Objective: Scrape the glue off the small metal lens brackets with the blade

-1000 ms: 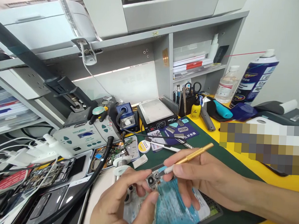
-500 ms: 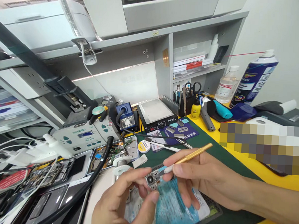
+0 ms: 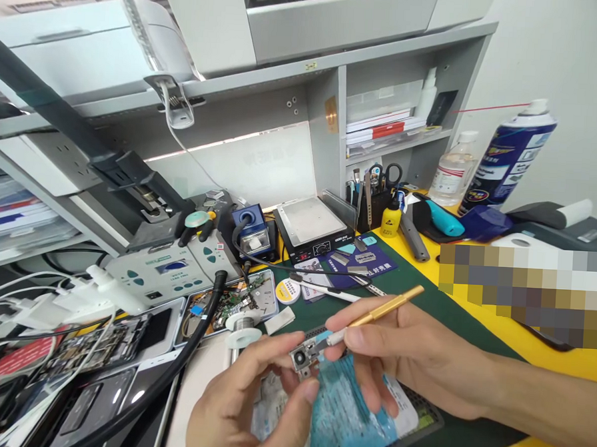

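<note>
Between thumb and fingertips, my left hand [image 3: 254,394] grips a small phone camera module [image 3: 300,359] with a round dark lens and a metal frame. My right hand [image 3: 402,349] is closed around a gold-handled craft knife [image 3: 387,308] with a pale collar. Its flat blade [image 3: 319,346] reaches the top right side of the module, beside the lens; exact contact is too small to tell. Below both hands lies a blue, stained pad [image 3: 353,413] on a dark tray, partly hidden by my fingers.
A solder spool [image 3: 243,327] stands left of my hands, near a tray of circuit boards [image 3: 234,297]. Behind are a hot plate [image 3: 311,224] and a yellow bottle [image 3: 391,218]. A black hose [image 3: 192,345] crosses the left side, over phones and parts.
My left hand and the camera module have shifted very slightly. My right hand holds the knife in nearly the same place, its blade still at the module.
</note>
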Action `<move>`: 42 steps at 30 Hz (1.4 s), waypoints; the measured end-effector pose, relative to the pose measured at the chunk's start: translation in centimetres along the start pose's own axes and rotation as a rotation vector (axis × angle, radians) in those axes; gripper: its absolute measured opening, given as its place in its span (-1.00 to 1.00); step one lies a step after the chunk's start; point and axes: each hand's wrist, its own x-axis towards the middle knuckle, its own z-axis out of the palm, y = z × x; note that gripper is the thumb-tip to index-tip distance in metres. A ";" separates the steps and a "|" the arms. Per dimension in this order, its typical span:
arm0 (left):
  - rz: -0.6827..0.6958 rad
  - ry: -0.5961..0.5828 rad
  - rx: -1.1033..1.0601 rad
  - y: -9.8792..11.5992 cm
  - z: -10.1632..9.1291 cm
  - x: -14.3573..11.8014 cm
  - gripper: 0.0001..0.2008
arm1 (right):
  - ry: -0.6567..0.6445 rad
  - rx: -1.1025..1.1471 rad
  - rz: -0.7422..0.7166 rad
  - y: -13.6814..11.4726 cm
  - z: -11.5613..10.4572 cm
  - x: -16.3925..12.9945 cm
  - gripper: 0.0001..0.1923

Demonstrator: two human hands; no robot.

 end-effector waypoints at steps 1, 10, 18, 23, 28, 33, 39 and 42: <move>0.025 -0.033 0.029 -0.3 -0.3 0.1 -0.70 | 0.001 0.000 0.001 0.0 0.0 0.0 -0.79; 0.131 -0.049 0.148 -0.9 -0.7 0.0 -0.61 | -0.001 -0.011 0.000 0.0 0.0 0.0 -0.81; 0.184 -0.025 0.228 -0.7 -0.6 0.2 -0.63 | -0.007 -0.008 -0.009 0.1 0.0 0.0 -0.83; 0.230 -0.011 0.277 -0.6 -0.5 0.4 -0.66 | 0.013 0.000 -0.006 -0.1 0.1 0.0 -0.82; 0.241 -0.039 0.298 -0.9 -0.6 0.3 -0.66 | 0.006 0.008 -0.011 0.1 0.1 0.1 -0.82; 0.228 -0.048 0.289 -1.1 -0.8 0.2 -0.66 | 0.000 0.009 0.000 0.3 -0.1 -0.1 -0.83; 0.223 -0.029 0.280 -0.8 -0.9 0.3 -0.64 | -0.001 0.008 -0.012 0.3 -0.4 0.0 -0.84; 0.201 -0.064 0.261 -0.6 -1.0 0.5 -0.64 | 0.018 0.003 -0.019 0.2 -0.4 -0.1 -0.83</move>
